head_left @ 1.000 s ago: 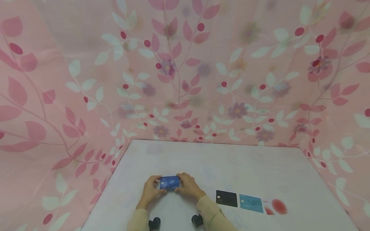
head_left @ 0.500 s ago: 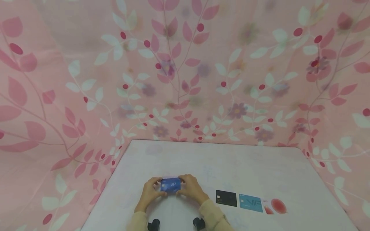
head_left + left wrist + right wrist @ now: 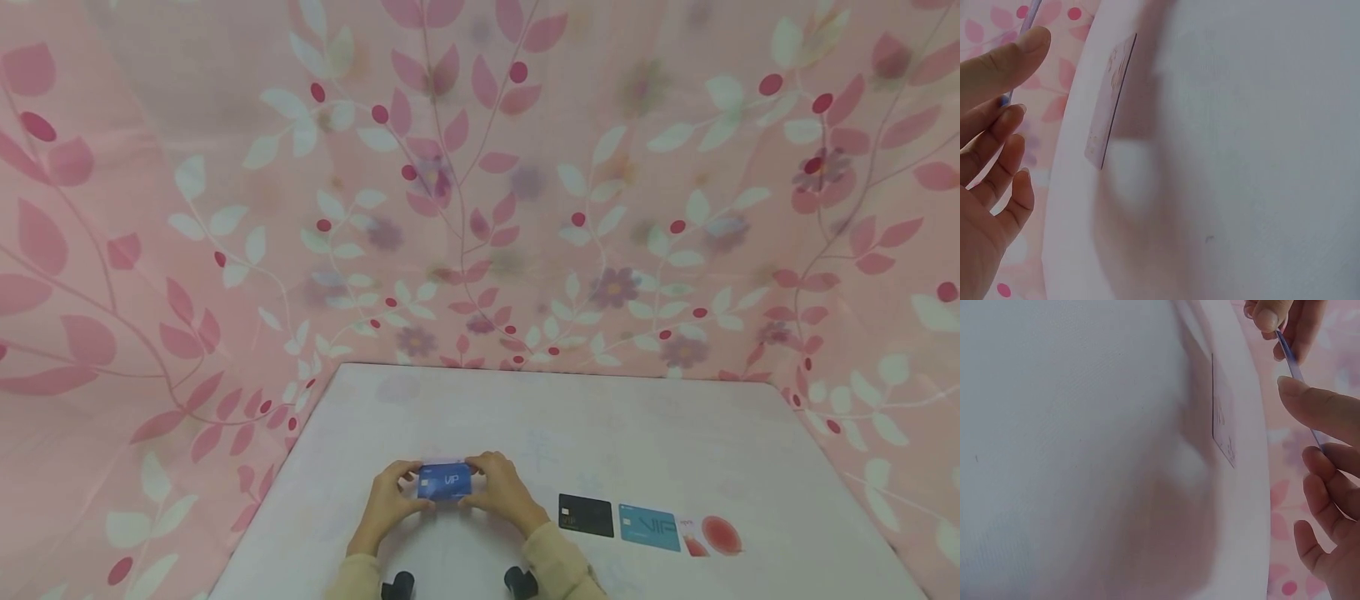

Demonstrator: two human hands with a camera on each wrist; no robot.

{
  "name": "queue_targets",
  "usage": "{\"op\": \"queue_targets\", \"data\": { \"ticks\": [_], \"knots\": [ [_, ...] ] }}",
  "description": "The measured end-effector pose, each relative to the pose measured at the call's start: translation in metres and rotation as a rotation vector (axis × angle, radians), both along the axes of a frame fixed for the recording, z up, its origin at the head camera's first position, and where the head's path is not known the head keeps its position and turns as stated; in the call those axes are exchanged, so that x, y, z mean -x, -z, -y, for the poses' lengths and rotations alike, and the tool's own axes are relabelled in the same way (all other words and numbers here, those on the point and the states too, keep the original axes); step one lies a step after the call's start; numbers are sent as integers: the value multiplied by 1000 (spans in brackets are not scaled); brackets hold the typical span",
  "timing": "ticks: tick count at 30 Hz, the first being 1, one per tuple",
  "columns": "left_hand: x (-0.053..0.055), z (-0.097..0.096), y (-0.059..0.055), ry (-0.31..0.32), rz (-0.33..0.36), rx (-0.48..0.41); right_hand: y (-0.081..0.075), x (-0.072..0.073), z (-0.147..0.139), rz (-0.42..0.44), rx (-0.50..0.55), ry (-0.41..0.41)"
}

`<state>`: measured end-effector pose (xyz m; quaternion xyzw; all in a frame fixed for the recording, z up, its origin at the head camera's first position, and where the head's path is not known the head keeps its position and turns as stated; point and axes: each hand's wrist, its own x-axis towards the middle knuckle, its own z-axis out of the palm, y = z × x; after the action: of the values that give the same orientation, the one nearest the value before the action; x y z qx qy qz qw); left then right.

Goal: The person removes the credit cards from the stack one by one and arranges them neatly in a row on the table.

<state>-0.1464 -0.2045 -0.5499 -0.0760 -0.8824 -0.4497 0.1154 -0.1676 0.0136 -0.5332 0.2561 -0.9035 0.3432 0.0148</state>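
A blue card printed "VIP" [image 3: 444, 483] is held level between both hands, raised off the white table. My left hand [image 3: 389, 504] pinches its left end between thumb and fingers. Its right end is pinched by my right hand [image 3: 506, 497] in the same way. Seen edge-on in the right wrist view, the blue card [image 3: 1291, 357] spans from one hand to the other. Beneath it a pale pink card [image 3: 1109, 109] lies flat on the table; the head view mostly hides it behind the blue one.
To the right, in a row on the table, lie a black card [image 3: 586, 516], a teal "VIP" card [image 3: 648, 527] and a white card with red round shapes [image 3: 722, 535]. Dark devices [image 3: 398, 585] sit at both wrists. Pink floral cloth [image 3: 480, 208] hangs around the table.
Both hands and the blue card have shifted slightly toward me and to the right. A thin pale edge now shows behind the card's top. The grip has stayed the same.
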Motion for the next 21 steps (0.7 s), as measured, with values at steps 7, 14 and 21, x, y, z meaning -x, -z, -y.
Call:
{"op": "queue_targets", "data": {
  "ticks": [7, 14, 21],
  "knots": [
    [-1, -5, -1, 16, -7, -4, -3, -2, -7, -28, -2, 7],
    [-2, -10, -1, 33, -34, -14, -5, -5, -12, -20, 13, 16],
    [-1, -16, -2, 64, -50, -19, -6, -7, -18, -28, 12, 27]
  ]
}}
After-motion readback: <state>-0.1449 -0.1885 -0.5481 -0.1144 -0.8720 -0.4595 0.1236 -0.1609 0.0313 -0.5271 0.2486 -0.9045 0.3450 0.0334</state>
